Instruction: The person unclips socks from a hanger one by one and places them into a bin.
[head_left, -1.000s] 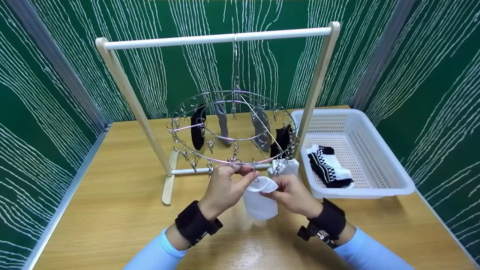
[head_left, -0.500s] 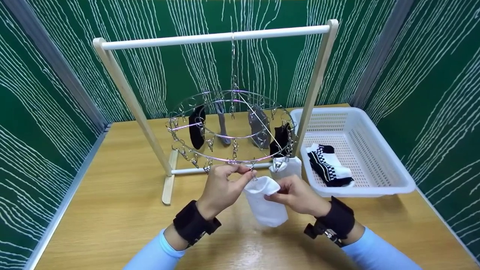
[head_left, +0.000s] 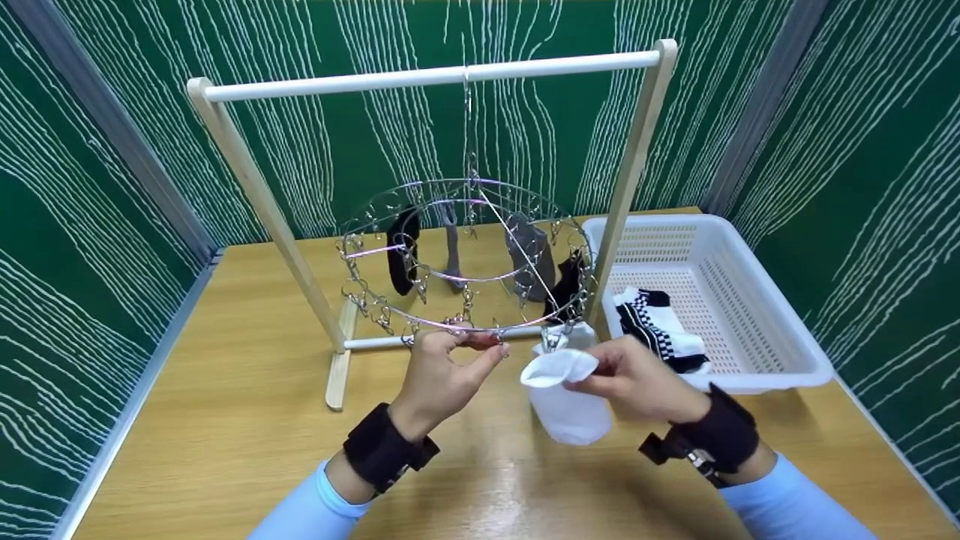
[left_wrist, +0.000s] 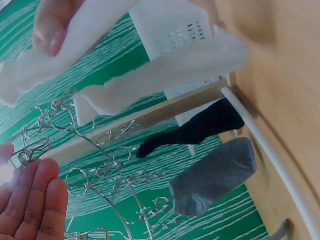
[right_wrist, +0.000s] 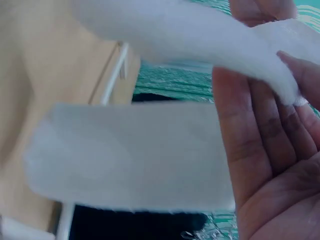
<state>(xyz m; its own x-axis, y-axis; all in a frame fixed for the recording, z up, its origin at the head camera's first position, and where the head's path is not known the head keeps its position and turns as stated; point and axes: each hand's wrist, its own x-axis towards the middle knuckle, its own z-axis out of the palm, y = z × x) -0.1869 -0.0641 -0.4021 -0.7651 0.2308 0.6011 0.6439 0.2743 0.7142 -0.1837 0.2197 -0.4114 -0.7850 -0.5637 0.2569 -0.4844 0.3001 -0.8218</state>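
A white sock dangles from my right hand, which pinches it by the cuff with the opening facing up. At the front rim of the round metal sock hanger, my left hand pinches a wire clip between thumb and fingers. A gap separates that clip from the held sock. Behind the right hand, a second white sock hangs from the hanger. Farther round hang a black sock, a grey sock, and more dark and grey ones.
The hanger hooks over the white bar of a wooden stand. On the right, a white basket holds black-and-white socks. Green walls with white lines surround the wooden table.
My right hand has drawn the white sock to the right, away from the clip. The left hand stays at the hanger's front rim. The hanger has swayed slightly.
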